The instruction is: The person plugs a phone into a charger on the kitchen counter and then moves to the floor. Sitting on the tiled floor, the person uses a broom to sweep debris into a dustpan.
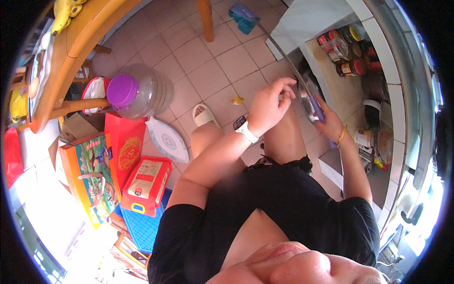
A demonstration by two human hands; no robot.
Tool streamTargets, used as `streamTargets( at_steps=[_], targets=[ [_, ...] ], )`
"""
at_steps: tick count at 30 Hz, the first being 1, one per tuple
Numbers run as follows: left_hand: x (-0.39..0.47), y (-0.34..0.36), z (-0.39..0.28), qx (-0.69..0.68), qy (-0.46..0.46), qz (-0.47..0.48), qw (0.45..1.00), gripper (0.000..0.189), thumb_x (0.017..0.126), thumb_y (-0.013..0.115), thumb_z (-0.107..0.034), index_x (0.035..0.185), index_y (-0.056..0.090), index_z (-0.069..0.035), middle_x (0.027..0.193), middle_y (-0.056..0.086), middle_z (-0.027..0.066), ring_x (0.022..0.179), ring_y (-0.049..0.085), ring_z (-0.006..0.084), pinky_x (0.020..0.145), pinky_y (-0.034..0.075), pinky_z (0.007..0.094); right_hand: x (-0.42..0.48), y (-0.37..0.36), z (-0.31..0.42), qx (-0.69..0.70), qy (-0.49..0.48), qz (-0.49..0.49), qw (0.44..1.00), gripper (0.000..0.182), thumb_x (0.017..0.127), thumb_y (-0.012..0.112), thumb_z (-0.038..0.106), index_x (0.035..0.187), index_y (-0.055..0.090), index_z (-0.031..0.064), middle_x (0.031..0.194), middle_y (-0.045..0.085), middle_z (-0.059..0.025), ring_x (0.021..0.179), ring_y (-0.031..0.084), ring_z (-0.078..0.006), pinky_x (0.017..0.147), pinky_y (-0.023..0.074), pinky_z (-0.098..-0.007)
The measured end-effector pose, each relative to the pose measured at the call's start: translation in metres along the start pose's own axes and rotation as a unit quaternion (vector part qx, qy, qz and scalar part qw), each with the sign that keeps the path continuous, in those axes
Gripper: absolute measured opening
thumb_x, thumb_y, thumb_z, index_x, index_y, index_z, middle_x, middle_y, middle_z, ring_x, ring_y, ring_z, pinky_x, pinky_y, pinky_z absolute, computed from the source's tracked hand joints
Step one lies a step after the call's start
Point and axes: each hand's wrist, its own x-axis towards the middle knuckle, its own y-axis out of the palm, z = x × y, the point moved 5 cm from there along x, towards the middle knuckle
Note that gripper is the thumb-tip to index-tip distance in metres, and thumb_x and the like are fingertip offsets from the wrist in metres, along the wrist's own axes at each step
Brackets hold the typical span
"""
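Observation:
My right hand (330,122) is closed around the purple grip (316,109) of a long-handled mop. Its thin metal pole (283,53) runs up and left to a purple-blue head with a teal cloth (244,22) on the tiled floor. My left hand (271,103), with a watch at the wrist, is raised beside the pole. Its fingers are loosely bent and apart, with nothing seen in them; the fingertips are close to the pole, and I cannot tell if they touch it. Behind the grip is a round shiny metal vessel or lid (305,101), partly hidden.
Jars (351,67) stand in an open tiled shelf at right. At left are a wooden table (76,35), a large clear plastic jar with purple lid (149,92), a leaning fish-shaped plate (168,138), a red package (147,181) and boxes. A yellow scrap (237,100) lies on the floor.

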Motion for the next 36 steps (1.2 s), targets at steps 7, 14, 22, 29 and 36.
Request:
streamTargets(
  at_steps=[7, 14, 22, 29, 36],
  targets=[
    [-0.012, -0.010, -0.028, -0.025, 0.002, 0.027, 0.999, 0.035, 0.086, 0.054, 0.005, 0.119, 0.058, -0.004, 0.087, 0.067, 0.0055, 0.078, 0.065, 0.0159, 0.072, 0.052, 0.0295, -0.030, -0.003, 0.029, -0.352, 0.015, -0.073, 0.933, 0.065, 0.088, 0.053, 0.003, 0.150, 0.035, 0.0127, 0.108, 0.060, -0.0227, 0.086, 0.065, -0.0428, 0.075, 0.0533, -0.0516],
    [-0.016, -0.022, -0.031, -0.070, -0.011, 0.040, 0.997, 0.039, 0.085, 0.055, 0.006, 0.122, 0.057, -0.005, 0.087, 0.067, 0.0055, 0.079, 0.062, 0.0150, 0.074, 0.051, 0.0280, 0.121, -0.012, 0.088, -0.445, -0.019, -0.083, 0.891, 0.055, 0.091, 0.047, 0.005, 0.145, 0.041, 0.0082, 0.105, 0.064, -0.0234, 0.091, 0.066, -0.0423, 0.079, 0.0536, -0.0525],
    [-0.005, -0.037, -0.021, -0.061, -0.003, -0.004, 0.998, 0.037, 0.087, 0.054, 0.005, 0.123, 0.057, -0.004, 0.086, 0.066, 0.0068, 0.080, 0.064, 0.0184, 0.075, 0.051, 0.0297, 0.373, -0.018, 0.162, -0.455, -0.081, -0.115, 0.879, 0.035, 0.097, 0.041, 0.006, 0.121, 0.064, -0.0012, 0.114, 0.066, -0.0259, 0.107, 0.065, -0.0421, 0.091, 0.0539, -0.0486],
    [-0.002, -0.038, -0.016, -0.060, -0.018, -0.021, 0.998, 0.035, 0.088, 0.053, 0.007, 0.121, 0.057, -0.003, 0.086, 0.066, 0.0076, 0.083, 0.065, 0.0176, 0.079, 0.051, 0.0296, 0.367, 0.021, 0.153, -0.501, -0.114, -0.063, 0.856, 0.043, 0.093, 0.045, 0.001, 0.134, 0.056, 0.0018, 0.116, 0.065, -0.0255, 0.107, 0.064, -0.0427, 0.091, 0.0539, -0.0483],
    [-0.017, -0.029, -0.029, -0.096, -0.003, 0.004, 0.995, 0.034, 0.088, 0.053, 0.008, 0.120, 0.057, -0.002, 0.085, 0.066, 0.0065, 0.080, 0.063, 0.0164, 0.077, 0.050, 0.0294, 0.128, 0.004, 0.053, -0.415, -0.037, -0.026, 0.909, 0.078, 0.084, 0.052, -0.004, 0.154, 0.029, 0.0214, 0.111, 0.061, -0.0245, 0.098, 0.064, -0.0443, 0.082, 0.0530, -0.0517]
  ],
)
